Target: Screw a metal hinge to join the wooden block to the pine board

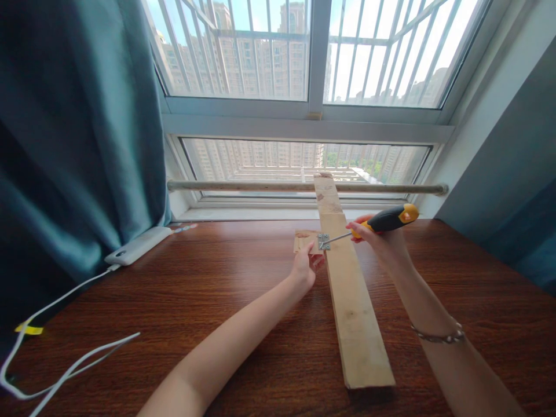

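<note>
A long pale wooden plank (351,301) lies lengthwise on the dark wooden table (217,313), its far end up against a rail by the window. A small metal hinge (323,241) sits at the plank's left edge, joining it to a small wooden block (303,238). My left hand (305,267) is closed in a pinch on that block and hinge. My right hand (379,238) grips a screwdriver with a black and yellow handle (391,219). Its metal tip rests on the hinge.
A white power bank (139,245) lies at the table's back left, with white cables (65,370) trailing toward the front left. A teal curtain (73,127) hangs on the left. A horizontal rail (260,186) runs below the barred window. A bracelet (438,336) circles my right wrist.
</note>
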`<state>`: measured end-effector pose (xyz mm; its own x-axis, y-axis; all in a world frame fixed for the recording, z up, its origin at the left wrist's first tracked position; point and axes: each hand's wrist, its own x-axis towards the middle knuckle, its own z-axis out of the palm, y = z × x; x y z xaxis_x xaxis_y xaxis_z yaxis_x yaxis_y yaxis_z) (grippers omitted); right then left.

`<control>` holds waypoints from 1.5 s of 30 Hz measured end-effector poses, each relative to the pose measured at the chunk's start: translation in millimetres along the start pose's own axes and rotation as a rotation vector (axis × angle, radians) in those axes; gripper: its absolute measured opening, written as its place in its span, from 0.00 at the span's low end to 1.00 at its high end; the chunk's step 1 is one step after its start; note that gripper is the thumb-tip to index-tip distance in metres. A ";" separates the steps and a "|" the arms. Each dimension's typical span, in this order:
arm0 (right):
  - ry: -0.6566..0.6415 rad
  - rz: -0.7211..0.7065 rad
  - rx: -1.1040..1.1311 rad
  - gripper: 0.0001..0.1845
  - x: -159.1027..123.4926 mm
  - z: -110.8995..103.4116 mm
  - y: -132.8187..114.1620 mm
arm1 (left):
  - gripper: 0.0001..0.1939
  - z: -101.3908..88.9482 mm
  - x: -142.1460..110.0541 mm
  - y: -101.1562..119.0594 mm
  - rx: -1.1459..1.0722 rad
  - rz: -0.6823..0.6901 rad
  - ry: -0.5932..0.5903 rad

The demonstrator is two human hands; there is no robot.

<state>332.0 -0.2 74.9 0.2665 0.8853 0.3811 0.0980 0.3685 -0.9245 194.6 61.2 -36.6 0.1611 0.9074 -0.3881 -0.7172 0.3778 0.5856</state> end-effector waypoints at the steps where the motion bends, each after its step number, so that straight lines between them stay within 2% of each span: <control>1: -0.022 0.005 -0.008 0.15 0.4 -1.0 -0.4 | 0.05 -0.1 0.2 -0.1 0.000 -0.001 -0.002; 5: -0.118 0.040 0.022 0.17 1.1 -5.2 -2.5 | 0.04 0.6 -0.7 0.5 0.006 -0.008 0.007; 8: -0.139 0.059 0.028 0.18 0.2 -6.9 -4.4 | 0.03 1.8 -2.8 1.3 0.011 -0.009 0.019; 15: -0.064 0.063 0.115 0.17 -2.4 -4.0 -8.7 | 0.03 1.8 -3.4 1.5 0.019 -0.002 0.001; 22: -0.080 0.086 0.083 0.17 0.5 -3.8 -3.0 | 0.03 2.3 -4.6 1.6 0.013 0.001 0.002; 35: -0.035 0.116 0.100 0.16 3.6 -5.2 -1.1 | 0.04 1.4 -2.5 0.8 -0.001 -0.016 0.003; 45: 0.097 0.112 0.039 0.18 7.3 -5.7 5.8 | 0.05 -1.2 1.6 -0.5 0.010 -0.010 -0.012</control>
<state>340.0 6.8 72.2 0.3657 0.8905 0.2707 0.0260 0.2810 -0.9594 194.4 62.3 -38.4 0.1762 0.9058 -0.3854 -0.7084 0.3885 0.5893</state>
